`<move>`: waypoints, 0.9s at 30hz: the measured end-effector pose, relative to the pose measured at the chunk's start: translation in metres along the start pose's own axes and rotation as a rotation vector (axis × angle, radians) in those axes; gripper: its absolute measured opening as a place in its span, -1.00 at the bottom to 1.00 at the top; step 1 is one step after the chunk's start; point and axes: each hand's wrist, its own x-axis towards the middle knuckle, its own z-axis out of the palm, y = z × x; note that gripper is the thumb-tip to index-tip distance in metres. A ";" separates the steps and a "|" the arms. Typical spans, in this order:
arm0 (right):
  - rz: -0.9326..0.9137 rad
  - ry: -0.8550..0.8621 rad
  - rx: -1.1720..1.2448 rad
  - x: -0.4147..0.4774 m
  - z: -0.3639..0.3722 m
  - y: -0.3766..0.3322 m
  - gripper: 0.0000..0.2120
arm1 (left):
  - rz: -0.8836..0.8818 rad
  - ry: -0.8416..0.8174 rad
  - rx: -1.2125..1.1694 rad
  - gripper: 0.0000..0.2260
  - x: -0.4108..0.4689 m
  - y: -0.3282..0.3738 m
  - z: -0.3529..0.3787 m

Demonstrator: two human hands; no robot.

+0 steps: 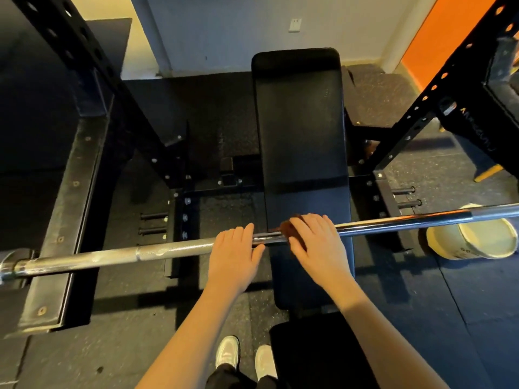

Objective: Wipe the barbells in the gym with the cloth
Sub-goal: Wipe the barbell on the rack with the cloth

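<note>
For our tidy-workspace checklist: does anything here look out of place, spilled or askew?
Only the cream bucket below the barbell, at the right: it seems tipped, mouth sideways, though the wide lens may exaggerate. No spill shows.

This is a gym, at a free-weights station. A steel barbell [112,255] with knurled grip sections runs crosswise under the left hand [233,258] and the right hand [317,245], and its end out past the left hand lies on a bolted black safety arm [70,220]. Black power-rack uprights [84,51] punched with rows of holes rise beyond and outside each hand. A padded black weight bench [300,130] stretches away just beyond the right hand. Short steel pegs [153,223] stick out of the rack base beyond the left hand. Speckled rubber floor tiles [463,304] lie beneath both arms, reaching a pale wall [252,29] and an orange wall [449,37] far beyond the right hand
</note>
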 end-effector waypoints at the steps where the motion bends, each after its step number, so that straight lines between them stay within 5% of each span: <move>1: 0.048 -0.011 -0.005 0.002 -0.004 0.013 -0.65 | -0.027 -0.014 0.022 -0.48 -0.003 -0.005 -0.001; 5: 0.366 0.173 0.020 0.009 -0.002 -0.002 -0.72 | -0.058 -0.069 0.118 -0.36 -0.014 -0.018 0.001; 7: 0.271 0.147 0.016 0.005 0.011 -0.036 -0.72 | -0.046 -0.087 0.121 -0.27 -0.016 -0.016 0.002; 11: -0.054 0.045 0.016 -0.002 0.012 -0.030 -0.63 | -0.120 -0.109 0.033 -0.41 -0.014 -0.030 -0.008; 17: 0.311 0.168 -0.001 0.001 0.019 -0.046 -0.69 | -0.193 -0.142 -0.048 -0.43 -0.023 -0.044 -0.015; 23: -0.167 0.096 0.004 -0.003 0.029 -0.081 -0.63 | -0.123 -0.210 -0.062 -0.52 -0.031 -0.051 -0.025; 27: 0.116 0.097 -0.009 -0.007 0.015 -0.037 -0.71 | -0.133 -0.144 -0.122 -0.53 -0.048 -0.047 -0.030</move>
